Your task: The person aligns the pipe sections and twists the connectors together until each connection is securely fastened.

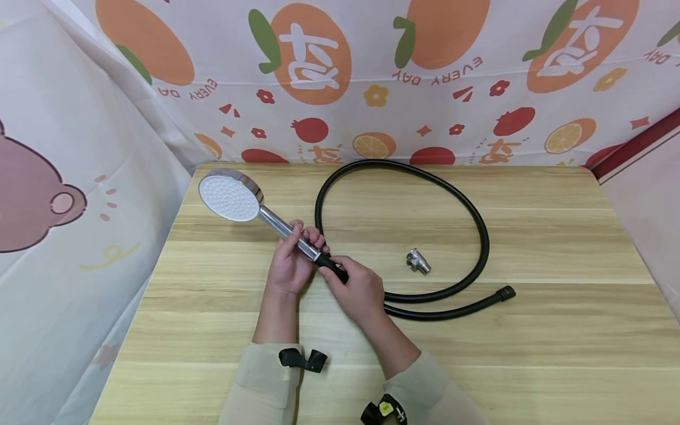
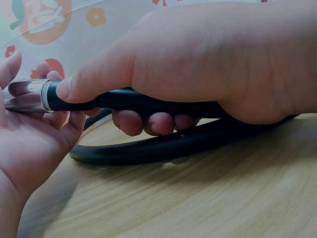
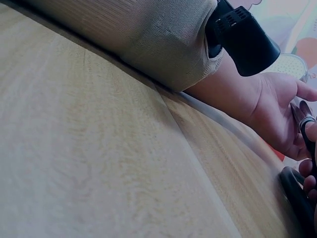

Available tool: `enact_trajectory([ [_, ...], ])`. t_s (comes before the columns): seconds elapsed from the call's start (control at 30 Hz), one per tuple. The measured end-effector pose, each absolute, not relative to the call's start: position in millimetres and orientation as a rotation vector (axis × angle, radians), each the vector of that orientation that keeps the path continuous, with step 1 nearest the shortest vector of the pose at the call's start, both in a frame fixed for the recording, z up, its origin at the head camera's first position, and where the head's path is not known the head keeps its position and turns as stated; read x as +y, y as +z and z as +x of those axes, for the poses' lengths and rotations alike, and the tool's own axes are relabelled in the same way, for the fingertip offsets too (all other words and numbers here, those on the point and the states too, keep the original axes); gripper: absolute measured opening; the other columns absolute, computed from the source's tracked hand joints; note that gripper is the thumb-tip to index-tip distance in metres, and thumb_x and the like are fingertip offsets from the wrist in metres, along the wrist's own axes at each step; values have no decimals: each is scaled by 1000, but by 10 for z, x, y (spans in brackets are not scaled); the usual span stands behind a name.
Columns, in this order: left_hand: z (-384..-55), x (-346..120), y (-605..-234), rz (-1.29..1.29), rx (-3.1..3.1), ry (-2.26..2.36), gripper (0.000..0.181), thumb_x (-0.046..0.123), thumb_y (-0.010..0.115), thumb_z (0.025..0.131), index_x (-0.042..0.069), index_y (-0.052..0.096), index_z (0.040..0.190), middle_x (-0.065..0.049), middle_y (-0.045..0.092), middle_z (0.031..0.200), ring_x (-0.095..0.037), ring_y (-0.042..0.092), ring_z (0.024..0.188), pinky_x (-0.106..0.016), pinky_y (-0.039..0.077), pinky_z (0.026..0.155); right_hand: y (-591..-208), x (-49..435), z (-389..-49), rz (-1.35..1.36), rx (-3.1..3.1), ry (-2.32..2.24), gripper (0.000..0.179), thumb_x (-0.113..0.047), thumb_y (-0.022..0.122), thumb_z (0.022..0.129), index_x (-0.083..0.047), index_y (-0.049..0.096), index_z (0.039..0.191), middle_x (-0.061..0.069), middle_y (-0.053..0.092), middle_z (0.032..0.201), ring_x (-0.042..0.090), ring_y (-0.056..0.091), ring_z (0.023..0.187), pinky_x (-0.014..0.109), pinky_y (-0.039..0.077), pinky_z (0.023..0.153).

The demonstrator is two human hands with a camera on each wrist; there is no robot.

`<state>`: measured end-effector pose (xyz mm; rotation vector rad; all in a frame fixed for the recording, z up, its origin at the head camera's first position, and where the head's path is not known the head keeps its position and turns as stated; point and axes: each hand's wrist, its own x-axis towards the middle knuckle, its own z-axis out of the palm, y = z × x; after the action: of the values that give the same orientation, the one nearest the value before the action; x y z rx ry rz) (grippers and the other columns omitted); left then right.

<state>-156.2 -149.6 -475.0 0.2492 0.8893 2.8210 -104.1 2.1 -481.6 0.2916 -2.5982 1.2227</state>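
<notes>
A chrome shower head (image 1: 231, 198) with a round white spray face points to the upper left in the head view. My left hand (image 1: 289, 265) holds its silver handle (image 1: 278, 224) between thumb and fingers. My right hand (image 1: 358, 292) grips the black hose end (image 1: 332, 267) where it meets the handle's base. In the left wrist view, the right thumb presses on the black hose (image 2: 116, 99) just beside the handle's silver rim (image 2: 47, 95), with the fingers curled underneath. Whether the joint is threaded together cannot be seen.
The rest of the black hose (image 1: 480, 236) loops across the wooden table (image 1: 558, 348), its free end (image 1: 507, 293) lying to the right. A small chrome fitting (image 1: 418, 261) lies inside the loop. A fruit-printed cloth (image 1: 377, 118) hangs along the table's back edge.
</notes>
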Motion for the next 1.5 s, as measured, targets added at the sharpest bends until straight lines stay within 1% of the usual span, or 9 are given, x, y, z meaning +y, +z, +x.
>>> enact_trajectory([
  [0.27, -1569, -1494, -4764, 207, 888, 2824, 8, 19, 53, 102, 14, 52, 96, -8, 57, 81, -20, 51, 76, -35, 49, 75, -4804, 28, -1034, 292, -2613, 1227, 28, -42, 69, 90, -19, 74, 105, -5, 73, 82, 3, 44, 50, 19, 33, 47],
  [0.37, -1574, -1495, -4761, 188, 869, 2827, 8, 19, 53, 102, 14, 52, 95, -8, 57, 81, -20, 52, 76, -35, 50, 75, -4805, 29, -1037, 295, -2609, 1225, 27, -42, 69, 90, -19, 74, 105, -6, 72, 79, 3, 43, 50, 19, 33, 46],
  [0.5, -1578, -1491, -4757, 146, 884, 2830, 12, 20, 46, 105, 14, 52, 96, -7, 58, 80, -19, 53, 76, -35, 50, 75, -4803, 31, -1037, 293, -2600, 1236, 27, -41, 69, 90, -19, 74, 104, -6, 71, 77, 3, 44, 50, 19, 33, 47],
  [0.7, -1562, -1487, -4753, 80, 914, 2819, 22, 30, 32, 108, 18, 50, 105, -4, 60, 81, -17, 52, 77, -32, 47, 76, -4801, 26, -1027, 272, -2596, 1258, 26, -42, 68, 90, -19, 74, 103, -5, 71, 77, 4, 47, 52, 20, 35, 48],
  [0.8, -1559, -1484, -4753, 59, 918, 2825, 26, 34, 29, 108, 19, 50, 108, -3, 61, 82, -17, 53, 77, -32, 47, 76, -4804, 27, -1024, 263, -2595, 1261, 26, -42, 68, 90, -20, 74, 103, -6, 70, 76, 4, 47, 52, 20, 35, 48],
  [0.93, -1565, -1487, -4762, 66, 901, 2848, 32, 42, 29, 107, 18, 51, 111, -5, 62, 82, -18, 53, 76, -33, 47, 74, -4810, 29, -1026, 260, -2595, 1261, 26, -42, 68, 90, -21, 74, 103, -6, 70, 76, 3, 46, 52, 20, 35, 49],
  [1.1, -1569, -1497, -4776, 93, 865, 2864, 42, 54, 33, 103, 17, 50, 112, -6, 63, 83, -19, 53, 77, -34, 47, 74, -4801, 28, -1027, 264, -2606, 1266, 27, -42, 68, 90, -20, 74, 104, -6, 70, 76, 4, 46, 52, 21, 35, 48],
  [1.27, -1571, -1499, -4788, 89, 857, 2867, 46, 59, 36, 101, 17, 49, 112, -6, 62, 83, -19, 54, 77, -34, 47, 74, -4810, 33, -1027, 265, -2623, 1270, 26, -42, 68, 91, -21, 74, 105, -7, 70, 77, 3, 44, 51, 20, 35, 48],
  [1.5, -1568, -1503, -4796, 96, 839, 2875, 48, 57, 27, 103, 16, 50, 112, -7, 63, 83, -19, 55, 77, -34, 48, 74, -4818, 34, -1023, 260, -2633, 1284, 26, -43, 67, 91, -22, 74, 105, -8, 68, 75, 3, 43, 49, 20, 34, 47],
])
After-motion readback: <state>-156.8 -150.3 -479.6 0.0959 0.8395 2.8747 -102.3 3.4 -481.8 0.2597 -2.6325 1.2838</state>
